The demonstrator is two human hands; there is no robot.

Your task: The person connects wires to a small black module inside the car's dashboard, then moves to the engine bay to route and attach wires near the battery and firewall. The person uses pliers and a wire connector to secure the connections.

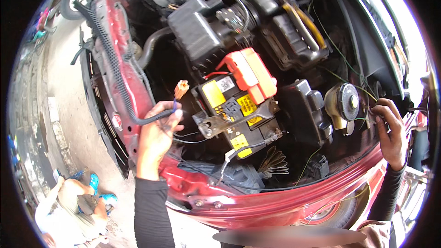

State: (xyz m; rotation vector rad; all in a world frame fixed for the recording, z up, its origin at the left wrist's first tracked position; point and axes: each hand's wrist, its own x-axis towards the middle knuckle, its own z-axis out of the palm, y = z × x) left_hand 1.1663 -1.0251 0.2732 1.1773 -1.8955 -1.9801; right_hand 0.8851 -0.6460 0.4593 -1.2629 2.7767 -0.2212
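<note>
My left hand [158,131] is closed around a dark wiring cable at the front edge of a red car's open engine bay. An orange plug connector [182,89] sticks up from this cable above my fingers. A black corrugated conduit [108,55] runs down along the red front panel toward the same hand. At the right side of the bay, my right hand [390,131] has its fingertips together at a thin yellow-green wire [370,93]. Close by stands a round black-capped reservoir [347,102]. Between my hands sits the car battery [232,105], with a metal clamp bar [236,121] across it.
A red terminal cover [250,73] tops the battery. Beyond are a black box-shaped housing [195,30] and hoses. Loose bare-looking wires [274,163] lie near the red fender [275,204]. At lower left, a person in blue clogs [94,183] sits on the ground.
</note>
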